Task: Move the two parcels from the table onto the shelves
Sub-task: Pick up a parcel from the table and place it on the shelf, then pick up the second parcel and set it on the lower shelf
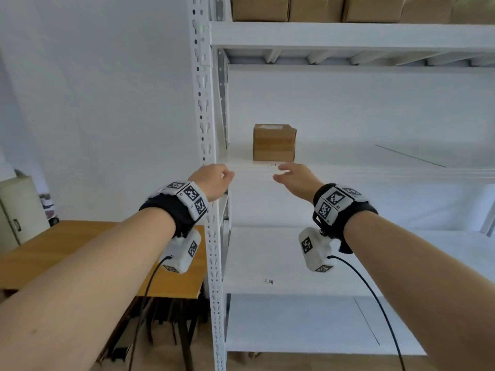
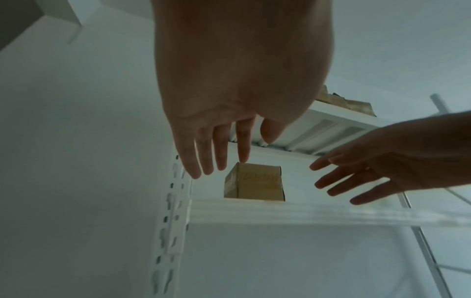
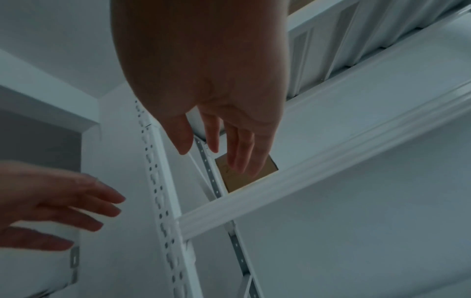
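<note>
Left hand: fingers straight, empty, just before the shelf's front edge. Right hand: fingers loosely spread, empty, same edge. Parcel: upright on that shelf, behind both hands. Table: left of the shelf, lower.

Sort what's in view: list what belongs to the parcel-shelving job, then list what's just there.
Job:
- parcel on the middle shelf
- wooden table
- left hand, right hand, both empty

Just there:
- cardboard boxes on the top shelf
- beige cabinet
</note>
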Demonstrator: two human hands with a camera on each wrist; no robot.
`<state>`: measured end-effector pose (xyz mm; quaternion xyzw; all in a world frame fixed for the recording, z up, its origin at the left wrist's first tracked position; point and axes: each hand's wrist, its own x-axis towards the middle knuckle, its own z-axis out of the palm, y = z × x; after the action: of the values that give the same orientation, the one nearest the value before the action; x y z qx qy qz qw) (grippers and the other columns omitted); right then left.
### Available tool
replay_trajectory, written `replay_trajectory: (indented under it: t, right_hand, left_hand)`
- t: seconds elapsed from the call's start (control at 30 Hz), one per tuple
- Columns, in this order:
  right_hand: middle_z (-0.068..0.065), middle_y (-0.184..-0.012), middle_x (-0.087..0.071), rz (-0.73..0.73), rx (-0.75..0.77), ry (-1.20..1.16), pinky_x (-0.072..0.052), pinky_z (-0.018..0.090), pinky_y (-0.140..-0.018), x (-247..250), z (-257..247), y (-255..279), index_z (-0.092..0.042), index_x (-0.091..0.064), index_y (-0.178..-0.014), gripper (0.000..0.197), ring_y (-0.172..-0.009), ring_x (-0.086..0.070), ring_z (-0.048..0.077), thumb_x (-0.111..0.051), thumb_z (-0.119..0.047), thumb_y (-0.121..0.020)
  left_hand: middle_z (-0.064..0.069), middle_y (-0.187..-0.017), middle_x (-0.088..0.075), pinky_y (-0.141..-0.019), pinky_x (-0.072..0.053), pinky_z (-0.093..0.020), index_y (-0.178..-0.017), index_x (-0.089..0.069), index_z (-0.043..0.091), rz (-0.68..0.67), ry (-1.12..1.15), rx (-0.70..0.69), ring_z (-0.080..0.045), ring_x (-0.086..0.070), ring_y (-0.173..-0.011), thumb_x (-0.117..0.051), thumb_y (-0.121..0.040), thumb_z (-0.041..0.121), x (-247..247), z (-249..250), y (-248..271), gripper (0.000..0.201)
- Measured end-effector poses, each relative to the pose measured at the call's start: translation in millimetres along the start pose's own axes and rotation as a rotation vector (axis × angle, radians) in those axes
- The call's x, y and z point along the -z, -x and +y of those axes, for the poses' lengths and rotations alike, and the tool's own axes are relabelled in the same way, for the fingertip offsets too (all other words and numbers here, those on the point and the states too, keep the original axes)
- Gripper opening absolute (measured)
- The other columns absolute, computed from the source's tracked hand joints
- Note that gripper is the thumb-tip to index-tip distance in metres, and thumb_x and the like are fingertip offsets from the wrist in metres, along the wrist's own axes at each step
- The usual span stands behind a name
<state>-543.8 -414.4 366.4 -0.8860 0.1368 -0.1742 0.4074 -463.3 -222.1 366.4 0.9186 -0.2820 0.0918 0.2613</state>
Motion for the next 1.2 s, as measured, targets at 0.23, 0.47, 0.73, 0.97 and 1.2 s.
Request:
replay_trajectory:
  t: [0.23, 0.47, 0.73, 0.97, 1.2]
  right_hand:
    - [0.012, -0.143, -0.049, -0.078, 0.114, 0.352, -0.037, 0.036, -0.105, -50.7, -1.4, 72.4, -0.010, -0.042, -0.141, 0.047, -0.131, -0.046, 0.028, -0.046, -0.025, -0.096]
    - [0.013, -0.141, -0.051, -0.185, 0.189, 0.490, -0.040, 0.036, -0.102, -105.4, -12.5, 101.8, -0.008, -0.043, -0.138, 0.043, -0.129, -0.048, 0.029, -0.041, -0.022, -0.097]
    - [0.015, -0.136, -0.052, -0.274, 0.192, 0.477, -0.044, 0.037, -0.096, -199.0, -27.5, 87.6, -0.007, -0.046, -0.135, 0.041, -0.123, -0.051, 0.030, -0.041, -0.018, -0.095]
    - [0.013, -0.139, -0.051, -0.355, 0.128, 0.488, -0.046, 0.036, -0.095, -314.9, -45.5, 24.7, -0.007, -0.046, -0.135, 0.040, -0.122, -0.054, 0.030, -0.040, -0.016, -0.096]
    - [0.012, -0.140, -0.050, -0.420, 0.057, 0.499, -0.049, 0.038, -0.093, -432.6, -82.3, -57.5, -0.012, -0.044, -0.139, 0.042, -0.120, -0.055, 0.029, -0.039, -0.017, -0.097]
  left_hand:
    - [-0.012, -0.117, -0.066, -0.081, -0.049, -0.036, -0.120, -0.058, 0.010, -0.059, -0.165, 0.076, -0.028, -0.063, -0.098, -0.034, -0.099, 0.034, 0.2, -42.1, 87.6, 0.040]
    - [-0.010, -0.128, -0.060, -0.090, -0.049, -0.036, -0.127, -0.054, 0.011, -0.121, -0.263, 0.167, -0.029, -0.059, -0.112, -0.038, -0.097, 0.031, 6.0, -81.7, 134.9, 0.039]
    - [-0.008, -0.119, -0.064, -0.085, -0.050, -0.036, -0.122, -0.057, 0.013, -0.152, -0.303, 0.231, -0.027, -0.062, -0.106, -0.040, -0.095, 0.032, -0.1, -156.4, 141.9, 0.037]
    - [-0.009, -0.116, -0.066, -0.070, -0.049, -0.032, -0.122, -0.056, 0.014, -0.188, -0.258, 0.288, -0.023, -0.063, -0.085, -0.039, -0.096, 0.030, 5.9, -272.1, 97.0, 0.035]
    - [-0.009, -0.115, -0.067, -0.062, -0.046, -0.030, -0.122, -0.058, 0.013, -0.259, -0.259, 0.325, -0.025, -0.066, -0.091, -0.036, -0.097, 0.029, 21.6, -407.0, 38.6, 0.037]
